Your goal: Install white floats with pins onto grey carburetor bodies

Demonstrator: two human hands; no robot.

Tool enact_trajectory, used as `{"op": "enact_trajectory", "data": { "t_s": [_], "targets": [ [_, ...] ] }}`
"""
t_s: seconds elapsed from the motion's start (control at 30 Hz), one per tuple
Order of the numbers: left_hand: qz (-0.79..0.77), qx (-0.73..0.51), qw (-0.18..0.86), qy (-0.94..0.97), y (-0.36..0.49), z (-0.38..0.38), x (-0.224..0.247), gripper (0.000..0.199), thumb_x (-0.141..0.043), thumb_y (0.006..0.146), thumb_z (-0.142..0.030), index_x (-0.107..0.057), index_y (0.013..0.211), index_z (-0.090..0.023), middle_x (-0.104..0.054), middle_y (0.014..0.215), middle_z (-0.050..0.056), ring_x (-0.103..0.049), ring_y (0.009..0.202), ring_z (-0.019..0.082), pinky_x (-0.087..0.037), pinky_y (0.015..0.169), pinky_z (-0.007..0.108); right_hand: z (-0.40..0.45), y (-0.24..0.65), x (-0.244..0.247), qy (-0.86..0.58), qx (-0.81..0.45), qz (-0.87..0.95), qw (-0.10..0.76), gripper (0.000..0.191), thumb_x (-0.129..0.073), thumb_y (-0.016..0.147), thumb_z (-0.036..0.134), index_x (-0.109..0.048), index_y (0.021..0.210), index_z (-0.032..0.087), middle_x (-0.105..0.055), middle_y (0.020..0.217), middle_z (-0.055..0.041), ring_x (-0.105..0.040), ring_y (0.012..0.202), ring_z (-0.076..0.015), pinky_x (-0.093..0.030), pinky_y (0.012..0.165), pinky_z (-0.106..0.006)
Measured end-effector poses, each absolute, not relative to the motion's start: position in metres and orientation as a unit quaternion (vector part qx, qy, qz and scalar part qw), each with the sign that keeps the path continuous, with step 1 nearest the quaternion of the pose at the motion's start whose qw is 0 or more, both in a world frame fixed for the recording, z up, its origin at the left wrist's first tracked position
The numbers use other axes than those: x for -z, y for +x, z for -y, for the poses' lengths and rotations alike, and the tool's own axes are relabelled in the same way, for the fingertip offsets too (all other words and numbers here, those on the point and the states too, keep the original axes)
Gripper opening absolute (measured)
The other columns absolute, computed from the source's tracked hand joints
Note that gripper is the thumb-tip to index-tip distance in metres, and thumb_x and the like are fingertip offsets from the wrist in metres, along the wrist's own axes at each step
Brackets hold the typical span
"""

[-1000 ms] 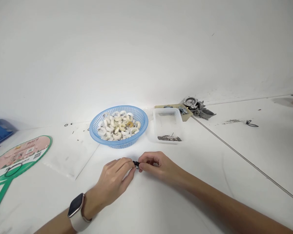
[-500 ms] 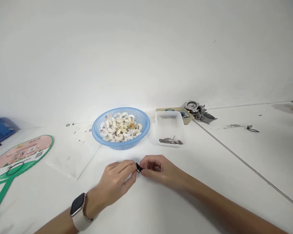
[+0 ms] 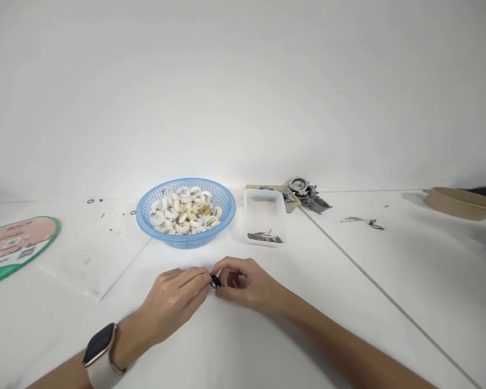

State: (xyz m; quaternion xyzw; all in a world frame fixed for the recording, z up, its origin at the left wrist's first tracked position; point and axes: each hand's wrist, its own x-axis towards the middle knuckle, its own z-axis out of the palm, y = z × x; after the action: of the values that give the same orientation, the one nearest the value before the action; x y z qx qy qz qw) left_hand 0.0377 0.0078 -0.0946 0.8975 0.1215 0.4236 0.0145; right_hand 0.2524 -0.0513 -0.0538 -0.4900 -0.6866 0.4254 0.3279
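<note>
A small black part with a shiny metal bit (image 3: 216, 282) is pinched between my two hands, low over the white table. My left hand (image 3: 174, 297), with a watch on its wrist, grips the part's left side between thumb and fingers. From the other side my right hand (image 3: 247, 283) holds it with curled fingers and thumb. The part's exact kind is too small to make out. Beyond my hands stands a blue plastic basket (image 3: 186, 241) full of whitish ring-shaped pieces. Beside it is a clear plastic box (image 3: 264, 213) with thin metal pins (image 3: 264, 237) at its near end.
Behind the box lie a tan tray (image 3: 294, 205) with metal bits and some grey metal castings (image 3: 308, 193). A pink and green fan (image 3: 20, 246) lies at the left. At the right are a brown container (image 3: 461, 203) and a black loop (image 3: 376, 224). A wall rises behind.
The view has turned right, so the table things sit further left and the brown container shows more. Both hands still hold the black part, with little visible change in grip.
</note>
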Motion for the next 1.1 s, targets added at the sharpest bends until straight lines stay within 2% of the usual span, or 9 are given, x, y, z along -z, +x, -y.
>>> {"op": "enact_trajectory", "data": {
  "t_s": [0.27, 0.57, 0.67, 0.9, 1.1],
  "targets": [
    [-0.135, -0.426, 0.024, 0.894, 0.036, -0.007, 0.097, 0.008, -0.053, 0.099, -0.015, -0.060, 0.102, -0.019, -0.072, 0.092, 0.000, -0.066, 0.070, 0.012, -0.049, 0.064, 0.026, 0.055, 0.250, 0.056, -0.504, -0.408, 0.682, 0.339, 0.017, -0.071, 0.083, 0.031, -0.066, 0.096, 0.022, -0.064, 0.067, 0.0039, -0.049, 0.060, -0.0108, -0.040, 0.061, -0.026],
    [-0.142, -0.427, 0.039, 0.892, 0.036, -0.006, 0.097, 0.021, -0.058, 0.095, -0.018, -0.060, 0.116, -0.020, -0.071, 0.101, 0.002, -0.068, 0.077, 0.015, -0.051, 0.066, 0.028, 0.056, 0.249, 0.059, -0.504, -0.431, 0.652, 0.367, 0.023, -0.077, 0.081, 0.039, -0.067, 0.090, 0.020, -0.063, 0.066, 0.0032, -0.049, 0.060, -0.0111, -0.037, 0.060, -0.027],
    [-0.142, -0.434, 0.033, 0.889, 0.036, -0.005, 0.100, 0.020, -0.061, 0.094, -0.022, -0.061, 0.114, -0.020, -0.071, 0.101, 0.002, -0.068, 0.076, 0.015, -0.051, 0.066, 0.029, 0.057, 0.248, 0.061, -0.510, -0.436, 0.640, 0.374, 0.026, -0.078, 0.079, 0.042, -0.069, 0.086, 0.019, -0.062, 0.065, 0.0030, -0.047, 0.058, -0.0107, -0.035, 0.058, -0.026],
    [-0.136, -0.426, 0.027, 0.894, 0.035, -0.005, 0.107, 0.016, -0.053, 0.100, -0.019, -0.061, 0.113, -0.019, -0.070, 0.101, 0.002, -0.064, 0.071, 0.013, -0.048, 0.063, 0.028, 0.060, 0.249, 0.060, -0.509, -0.454, 0.632, 0.369, 0.027, -0.083, 0.075, 0.041, -0.069, 0.084, 0.019, -0.062, 0.068, 0.0026, -0.046, 0.060, -0.0108, -0.036, 0.058, -0.026],
    [-0.129, -0.431, 0.051, 0.892, 0.035, -0.002, 0.104, 0.015, -0.054, 0.098, -0.016, -0.062, 0.110, -0.020, -0.068, 0.094, 0.000, -0.061, 0.068, 0.013, -0.045, 0.062, 0.028, 0.062, 0.248, 0.057, -0.506, -0.450, 0.643, 0.359, 0.026, -0.080, 0.079, 0.040, -0.067, 0.084, 0.019, -0.058, 0.065, 0.0038, -0.045, 0.060, -0.0107, -0.036, 0.059, -0.026]
  ]
}}
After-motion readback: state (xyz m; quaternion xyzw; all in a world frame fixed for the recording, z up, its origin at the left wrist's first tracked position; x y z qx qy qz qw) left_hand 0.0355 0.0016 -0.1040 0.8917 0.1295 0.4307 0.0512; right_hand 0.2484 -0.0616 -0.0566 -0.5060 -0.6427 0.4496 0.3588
